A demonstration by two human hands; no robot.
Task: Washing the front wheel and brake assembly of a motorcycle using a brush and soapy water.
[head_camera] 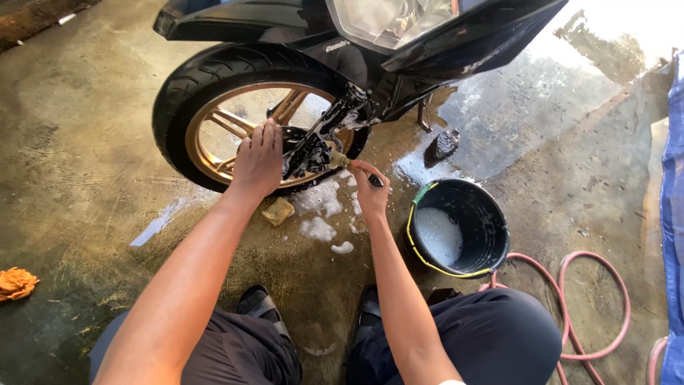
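- The left hand point(258, 162) is laid flat, fingers together and extended, against the gold alloy rim point(214, 135) of a motorcycle wheel; nothing is gripped by it.
- The right hand point(370, 191) is closed around the dark handle of a small brush point(340, 161), whose bristle end is pushed leftward into the soapy chain and sprocket area point(313, 150), between the two hands.
- A yellow sponge point(277, 212) is seen on the wet concrete floor point(85, 157) just below the left wrist, beside patches of foam point(317, 203).
- A black bucket point(491, 207) of sudsy water is placed just to the right of the right forearm, with a pink hose point(595, 306) coiled beyond it.
- An orange cloth point(16, 282) is left well away to the far left.
- Risk, as judged: if the wheel is turned while braced, fingers could be pinched near the chain; the wet handle could be lost from a soapy grip.
- The bucket could be knocked by the right elbow, and footing on the slick, sudsy floor could be lost.
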